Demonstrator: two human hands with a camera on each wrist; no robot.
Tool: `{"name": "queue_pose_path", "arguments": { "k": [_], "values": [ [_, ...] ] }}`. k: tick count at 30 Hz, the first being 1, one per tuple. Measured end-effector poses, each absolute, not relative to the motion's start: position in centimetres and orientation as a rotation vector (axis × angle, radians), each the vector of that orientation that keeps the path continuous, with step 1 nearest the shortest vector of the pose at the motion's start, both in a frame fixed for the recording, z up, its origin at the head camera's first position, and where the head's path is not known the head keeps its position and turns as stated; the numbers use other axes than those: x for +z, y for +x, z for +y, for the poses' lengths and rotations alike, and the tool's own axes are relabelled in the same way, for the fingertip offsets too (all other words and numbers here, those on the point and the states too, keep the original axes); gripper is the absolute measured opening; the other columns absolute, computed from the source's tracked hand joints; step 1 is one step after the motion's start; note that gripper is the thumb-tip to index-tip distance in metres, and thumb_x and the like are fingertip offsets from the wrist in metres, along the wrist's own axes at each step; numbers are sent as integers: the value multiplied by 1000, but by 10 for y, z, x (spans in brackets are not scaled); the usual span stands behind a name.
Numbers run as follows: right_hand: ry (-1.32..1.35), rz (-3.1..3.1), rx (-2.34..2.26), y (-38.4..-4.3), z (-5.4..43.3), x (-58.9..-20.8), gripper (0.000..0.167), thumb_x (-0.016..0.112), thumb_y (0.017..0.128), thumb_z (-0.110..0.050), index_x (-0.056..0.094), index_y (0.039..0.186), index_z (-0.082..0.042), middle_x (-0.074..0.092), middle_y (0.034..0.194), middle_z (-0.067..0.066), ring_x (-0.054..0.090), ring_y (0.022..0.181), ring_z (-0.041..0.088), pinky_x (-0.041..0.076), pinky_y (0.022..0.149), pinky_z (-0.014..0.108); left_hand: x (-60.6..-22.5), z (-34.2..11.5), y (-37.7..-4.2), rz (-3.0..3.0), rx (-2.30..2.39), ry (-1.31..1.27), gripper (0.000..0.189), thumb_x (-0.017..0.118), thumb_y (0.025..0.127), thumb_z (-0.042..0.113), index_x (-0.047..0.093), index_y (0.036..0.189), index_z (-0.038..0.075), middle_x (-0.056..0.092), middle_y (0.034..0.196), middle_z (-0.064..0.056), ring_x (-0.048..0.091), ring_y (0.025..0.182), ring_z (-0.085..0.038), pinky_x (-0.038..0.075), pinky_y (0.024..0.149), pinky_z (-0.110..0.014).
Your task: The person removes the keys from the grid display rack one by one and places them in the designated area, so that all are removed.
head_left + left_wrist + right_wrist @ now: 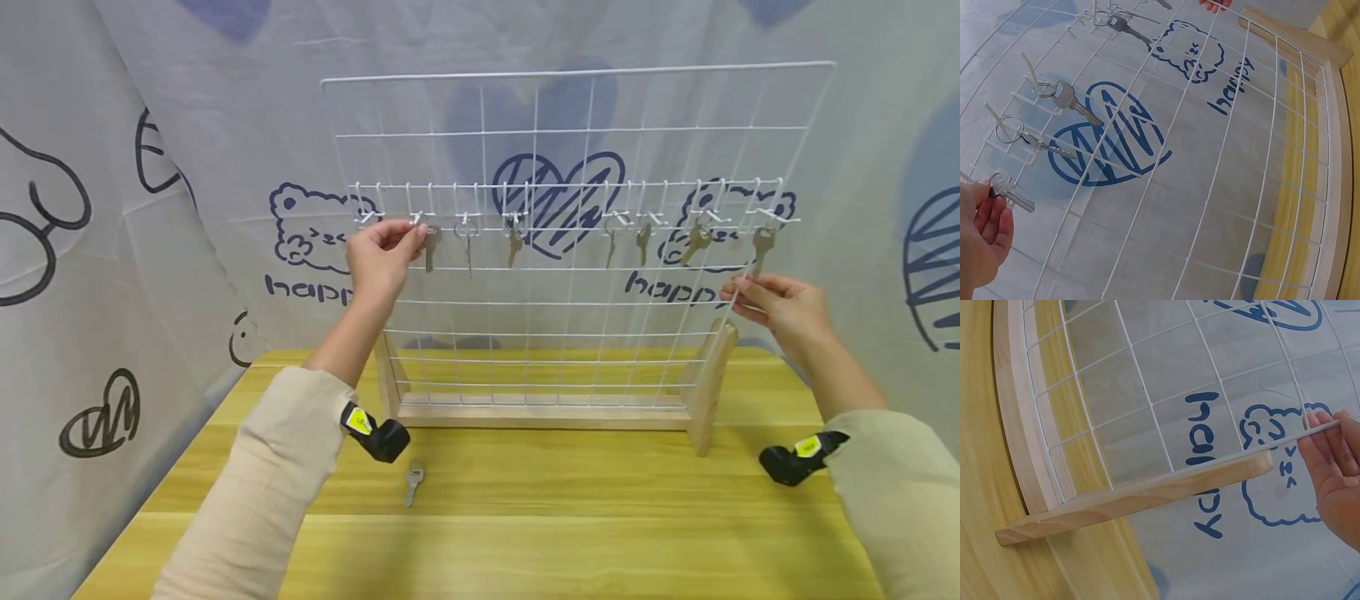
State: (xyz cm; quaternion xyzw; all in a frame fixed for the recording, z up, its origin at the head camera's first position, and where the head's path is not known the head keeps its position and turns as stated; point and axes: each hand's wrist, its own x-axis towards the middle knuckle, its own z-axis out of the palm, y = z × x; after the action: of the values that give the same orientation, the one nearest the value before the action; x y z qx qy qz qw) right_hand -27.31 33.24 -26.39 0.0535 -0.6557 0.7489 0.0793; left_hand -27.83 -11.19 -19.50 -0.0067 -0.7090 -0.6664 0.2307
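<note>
My left hand (386,260) is raised to the left part of a white wire grid rack (577,75). Its thumb and forefinger pinch the ring end of a silver key (1017,199), right at a white hook; the blade points down in the head view. Over at the rack's right side, my right hand (787,312) grips the outer wire (1322,429) between thumb and fingers, just below a hanging key (763,243). More keys on rings hang between the hands, among them a thin one (468,250) and a brassy one (515,246).
The rack stands in a wooden base (540,417) on a yellow wood-grain table (562,517). One loose key (413,483) lies on the table in front of the base, at the left. Behind hangs a pale printed cloth (225,100). An unoccupied hook (367,218) sits at the far left.
</note>
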Motion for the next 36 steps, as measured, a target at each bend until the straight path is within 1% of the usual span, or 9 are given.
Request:
{"name": "queue_pose_path", "arguments": {
  "k": [5, 10, 15, 19, 23, 28, 33, 36],
  "values": [
    [131, -2000, 2187, -272, 333, -265, 4, 67, 82, -20, 70, 84, -17, 72, 79, -9, 67, 76, 3, 57, 69, 14, -194, -114, -274, -1935, -1888, -15, 24, 67, 84, 5, 64, 103, -8, 61, 72, 9, 59, 62, 1, 55, 65, -11],
    [129, -1955, 2230, -272, 334, -267, 4, 67, 83, -18, 71, 83, -16, 73, 78, -7, 68, 74, 4, 57, 67, 15, -194, -116, -271, -1950, -1903, -53, 24, 66, 84, 4, 64, 104, -8, 61, 68, 12, 60, 60, 1, 55, 65, -12],
    [134, -1951, 2224, -272, 333, -268, 7, 67, 82, -19, 68, 86, -13, 73, 80, -8, 68, 76, 4, 57, 69, 15, -193, -120, -268, -1974, -1902, -73, 25, 66, 85, 6, 64, 106, -8, 62, 69, 12, 61, 62, 0, 56, 66, -12],
    [123, -1994, 2156, -273, 332, -267, 11, 67, 82, -23, 67, 89, -14, 72, 80, -11, 67, 77, 1, 56, 71, 13, -192, -123, -265, -1958, -1925, -59, 24, 67, 84, 6, 65, 104, -7, 64, 72, 8, 62, 63, -2, 56, 66, -13],
    [121, -1981, 2165, -273, 332, -267, 11, 67, 81, -22, 68, 89, -14, 72, 80, -10, 68, 77, 1, 56, 70, 13, -190, -126, -264, -1942, -1944, -47, 21, 68, 82, 5, 66, 101, -6, 65, 73, 5, 62, 62, -3, 56, 64, -13],
    [107, -1981, 2179, -274, 331, -268, 7, 66, 82, -22, 68, 87, -17, 72, 81, -11, 68, 77, 1, 56, 70, 13, -191, -129, -264, -1940, -1958, -91, 20, 68, 82, 3, 66, 99, -6, 65, 69, 7, 62, 61, -3, 56, 63, -13],
    [151, -1896, 2246, -274, 330, -270, 5, 67, 82, -17, 69, 85, -13, 73, 79, -7, 69, 75, 4, 57, 69, 15, -191, -133, -261, -1997, -1913, -132, 23, 67, 84, 6, 64, 103, -7, 64, 71, 10, 62, 64, -1, 56, 67, -12],
    [140, -1906, 2234, -274, 329, -270, 6, 68, 82, -18, 69, 85, -14, 73, 79, -8, 68, 75, 3, 57, 68, 14, -190, -135, -258, -2027, -1884, -149, 25, 66, 84, 7, 63, 105, -8, 63, 72, 11, 62, 65, -1, 56, 69, -13]
  ]
}}
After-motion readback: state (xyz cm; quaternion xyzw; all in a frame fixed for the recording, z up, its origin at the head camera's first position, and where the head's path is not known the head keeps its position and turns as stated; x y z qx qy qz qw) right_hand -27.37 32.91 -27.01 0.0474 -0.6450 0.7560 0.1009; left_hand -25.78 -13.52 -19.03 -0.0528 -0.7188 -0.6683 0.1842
